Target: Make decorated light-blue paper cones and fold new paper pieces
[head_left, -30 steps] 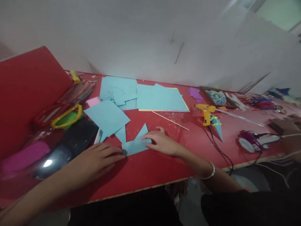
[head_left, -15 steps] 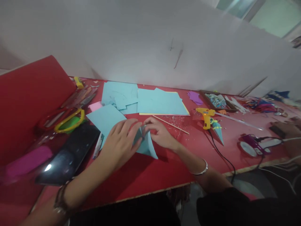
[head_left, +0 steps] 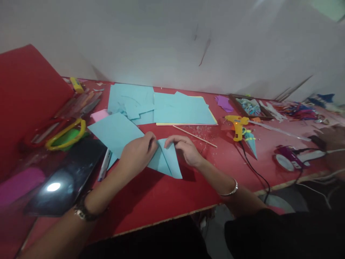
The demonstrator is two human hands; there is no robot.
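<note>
A light-blue sheet of paper (head_left: 164, 163) is bent into a cone-like fold, one flap lying over the other, just above the red tabletop. My left hand (head_left: 138, 151) is closed on its upper left edge, fingers curled. From the other side, my right hand (head_left: 185, 149) pinches the top of the right flap between bent fingers and thumb. Under and beside my left hand lies a flat blue sheet (head_left: 114, 133), with a pen (head_left: 104, 165) near my left wrist. A thin wooden stick (head_left: 195, 136) rests behind my right hand.
Blue sheets (head_left: 185, 109) lie along the wall. At right are a yellow glue gun (head_left: 237, 127) with a cord, a small blue cone (head_left: 252, 147), a purple device (head_left: 287, 158) and a blurred hand of another person (head_left: 335, 144). A black phone-like slab (head_left: 67, 176) and yellow-handled scissors (head_left: 67, 135) are left.
The paper's right flap has folded over and lies flatter. My left fingers have curled in at its edge, and my right hand has opened slightly outward. The view has shifted a little.
</note>
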